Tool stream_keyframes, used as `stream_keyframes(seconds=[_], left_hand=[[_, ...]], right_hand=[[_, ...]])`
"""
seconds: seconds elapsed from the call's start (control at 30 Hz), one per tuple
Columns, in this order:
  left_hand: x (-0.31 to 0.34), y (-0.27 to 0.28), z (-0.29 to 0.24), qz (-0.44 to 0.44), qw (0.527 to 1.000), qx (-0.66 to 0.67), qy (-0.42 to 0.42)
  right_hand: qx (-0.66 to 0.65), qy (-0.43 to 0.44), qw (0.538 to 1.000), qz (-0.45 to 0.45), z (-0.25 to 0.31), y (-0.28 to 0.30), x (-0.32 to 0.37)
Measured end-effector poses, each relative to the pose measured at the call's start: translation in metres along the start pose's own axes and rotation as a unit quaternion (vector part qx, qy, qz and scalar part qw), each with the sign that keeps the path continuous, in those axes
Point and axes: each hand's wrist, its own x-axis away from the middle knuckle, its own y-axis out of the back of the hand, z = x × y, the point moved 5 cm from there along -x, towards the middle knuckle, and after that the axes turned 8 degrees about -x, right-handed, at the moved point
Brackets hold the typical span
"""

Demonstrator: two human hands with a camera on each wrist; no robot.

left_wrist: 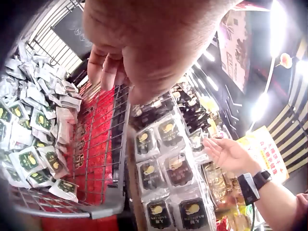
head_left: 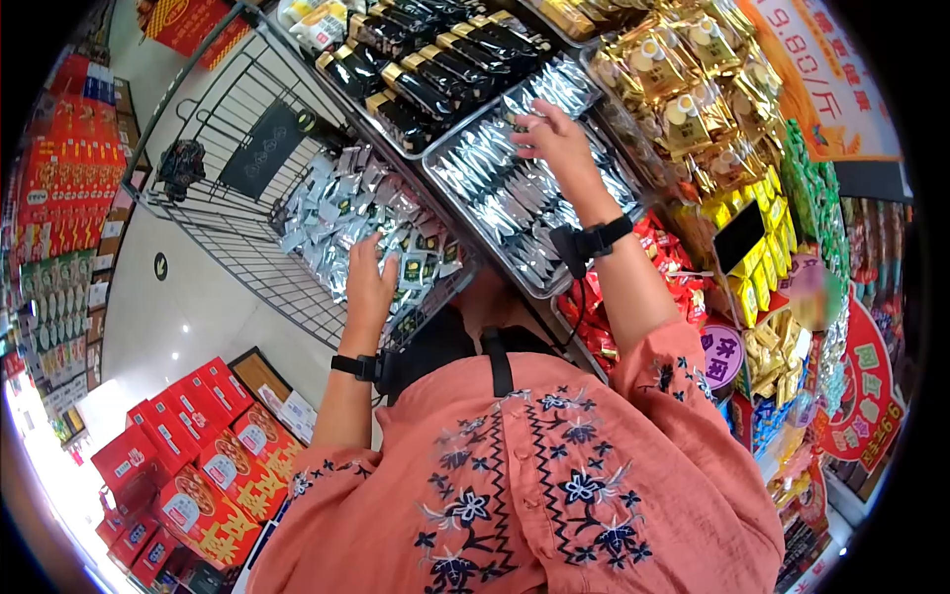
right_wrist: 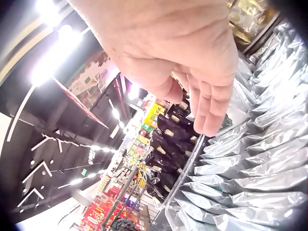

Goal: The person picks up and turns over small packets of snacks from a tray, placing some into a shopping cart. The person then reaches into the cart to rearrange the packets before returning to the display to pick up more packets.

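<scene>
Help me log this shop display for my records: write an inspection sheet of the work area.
Surface: clear tray beside a wire cart; both upright.
Job's things: heaped packets in the cart; rows of silver packets in the tray.
Clutter: dark bundle on the cart, identity unclear.
Left hand: open, at the heap, nothing seen in its grip.
Right hand: open, over the rows; contact unclear.
Cables: thin black cable from the right wrist's camera.
Surroundings: black packets and gold packets alongside; stacked red boxes behind the cart.
</scene>
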Motion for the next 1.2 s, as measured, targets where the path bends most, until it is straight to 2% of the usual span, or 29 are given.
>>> stream_keyframes(seconds=[0.17,0.27,0.3,0.4,0.47,0.57,0.6,0.67,0.7,0.77,0.8,0.83,0.87,0.93,0.97,1.07,1.2], left_hand=[[-0.003,-0.008,0.030,-0.023,1.000,0.000,-0.006],[-0.002,-0.016,0.055,0.009,0.998,0.021,0.056],[-0.001,-0.021,0.068,-0.010,0.999,0.007,0.036],[0.002,-0.037,0.100,0.041,0.993,0.032,0.108],[0.005,-0.068,0.148,0.043,0.993,0.050,0.097],[-0.002,-0.068,0.149,0.105,0.986,0.013,0.128],[-0.006,-0.076,0.157,0.131,0.982,0.010,0.132],[-0.009,-0.100,0.184,0.169,0.976,-0.017,0.134],[-0.007,-0.118,0.200,0.185,0.970,-0.015,0.157],[-0.014,-0.144,0.218,0.217,0.962,-0.017,0.165],[-0.016,-0.157,0.218,0.235,0.959,-0.020,0.154],[-0.014,-0.167,0.214,0.255,0.956,-0.022,0.144],[-0.010,-0.176,0.214,0.273,0.941,0.015,0.198],[-0.010,-0.197,0.206,0.333,0.929,-0.034,0.157],[-0.005,-0.204,0.206,0.349,0.914,-0.027,0.205],[0.005,-0.225,0.205,0.324,0.905,-0.047,0.271],[0.009,-0.226,0.189,0.329,0.892,-0.036,0.308]], right_hand=[[0.049,0.000,0.999,-0.017,0.001,-0.007,0.011],[0.022,-0.004,1.000,-0.018,-0.007,-0.019,0.018],[0.027,-0.010,1.000,-0.006,-0.010,-0.026,0.021],[0.002,-0.079,0.996,0.049,-0.024,-0.058,0.041],[-0.005,-0.131,0.988,0.083,-0.043,-0.081,0.054],[0.001,-0.217,0.966,0.140,-0.088,-0.108,0.071],[0.027,-0.217,0.962,0.164,-0.107,-0.112,0.074],[0.176,-0.133,0.957,0.187,-0.116,-0.124,0.080],[0.171,-0.161,0.953,0.193,-0.122,-0.128,0.085],[0.190,-0.129,0.951,0.206,-0.127,-0.138,0.095],[0.185,-0.120,0.954,0.205,-0.136,-0.139,0.102],[0.118,-0.157,0.958,0.209,-0.147,-0.138,0.110],[0.112,-0.197,0.953,0.200,-0.159,-0.134,0.114],[0.101,-0.275,0.939,0.179,-0.174,-0.125,0.117],[0.128,-0.273,0.938,0.173,-0.175,-0.119,0.117],[0.112,-0.319,0.925,0.172,-0.187,-0.106,0.122],[0.086,-0.333,0.924,0.168,-0.189,-0.102,0.128]])
